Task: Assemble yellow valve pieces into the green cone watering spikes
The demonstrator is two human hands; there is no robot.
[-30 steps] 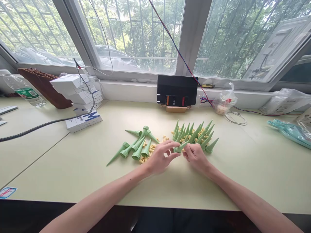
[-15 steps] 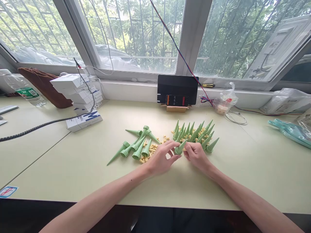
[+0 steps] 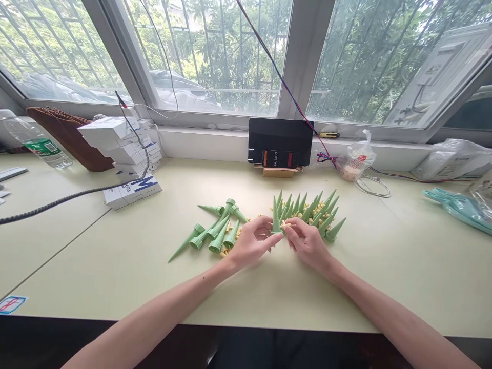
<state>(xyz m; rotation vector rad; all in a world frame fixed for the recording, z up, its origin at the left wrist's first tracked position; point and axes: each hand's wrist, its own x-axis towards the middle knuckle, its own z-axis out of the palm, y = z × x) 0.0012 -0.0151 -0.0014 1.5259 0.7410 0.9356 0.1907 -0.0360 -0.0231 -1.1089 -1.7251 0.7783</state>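
Note:
My left hand (image 3: 254,241) is closed on the base of a green plastic watering spike (image 3: 275,219), which stands almost upright, point up. Beside it, my right hand (image 3: 308,241) pinches a small yellow valve piece (image 3: 284,224) at the spike's side; whether the piece is fully seated I cannot tell. Behind my right hand several green spikes (image 3: 332,230) stand point up, with yellow pieces on them. To the left, several loose green spikes (image 3: 219,236) lie heaped. Small yellow pieces (image 3: 225,252) lie among them, partly hidden by my left hand.
A phone (image 3: 280,158) with a running timer leans on a black tablet (image 3: 282,134) at the back. White boxes (image 3: 132,192) are stacked at the left, near a water bottle (image 3: 48,148). A bagged cup (image 3: 355,161) and a teal item (image 3: 457,205) sit rightward.
The spike in my left hand has turned from tilted rightward to nearly upright and moved slightly left. My right fingers have shifted left, and the yellow valve piece now shows between them.

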